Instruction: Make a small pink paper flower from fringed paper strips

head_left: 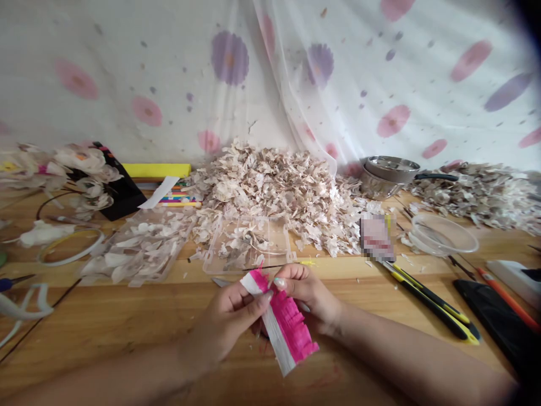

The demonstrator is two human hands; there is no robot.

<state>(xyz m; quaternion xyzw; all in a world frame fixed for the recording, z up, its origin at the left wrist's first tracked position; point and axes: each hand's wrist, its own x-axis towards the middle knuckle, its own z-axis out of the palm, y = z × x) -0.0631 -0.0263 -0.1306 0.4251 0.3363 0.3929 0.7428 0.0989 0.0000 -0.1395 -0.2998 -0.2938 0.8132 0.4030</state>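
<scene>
A strip of crepe paper [284, 321], white along one side and pink with a fringed edge along the other, runs diagonally across the middle of the view. My left hand [224, 322] pinches its upper end between thumb and fingers. My right hand [305, 294] grips the same strip from the other side, fingertips on the pink fringe near the top. The lower end of the strip hangs free above the wooden table [93, 332]. Part of the strip is hidden behind my fingers.
A large heap of pale paper petals [270, 192] lies ahead, with clear plastic trays [247, 243] in front. Yellow-and-black scissors [431, 304] lie to the right, near a clear bowl [443, 234], a steel pot [391, 176] and a black tablet [494, 321]. Paper flowers [80, 175] sit left.
</scene>
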